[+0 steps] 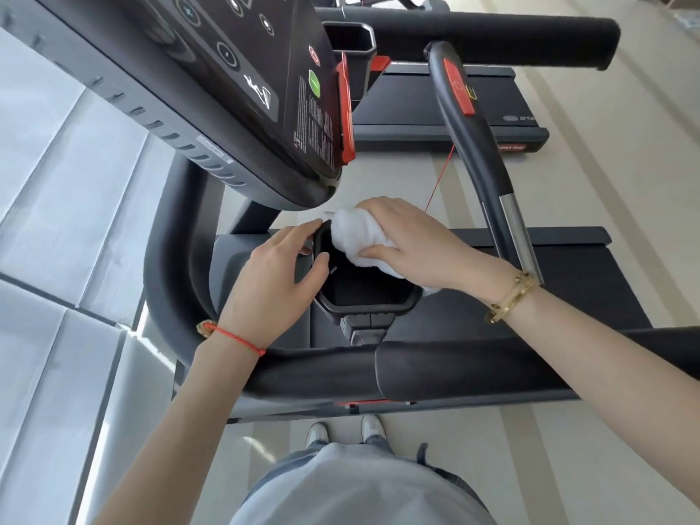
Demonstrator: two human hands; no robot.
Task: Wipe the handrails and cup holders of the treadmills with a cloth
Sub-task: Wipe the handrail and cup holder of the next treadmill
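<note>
Cup holder sits at the middle of the frame, a black angular pocket on the near treadmill, just beyond the padded handrail that crosses the lower centre. At the far left, pale window panels run down the edge of the picture. Moving right, my left hand grips the left rim of the cup holder, fingers curled over the edge and thumb hooked on the inner wall; a red cord bracelet circles that wrist. Above it, in the upper left, the dark console tilts over the scene with its green button. Right of centre, my right hand presses a bunched white cloth against the upper rim of the cup holder, fingers loosely spread over the fabric and thumb laid along its near side. Gold bracelets sit on that wrist. Farther right, a curved side handle with a red patch and a chrome section rises toward the top. At the upper right, a second treadmill stands on the pale floor. My shoes show at the bottom centre.
</note>
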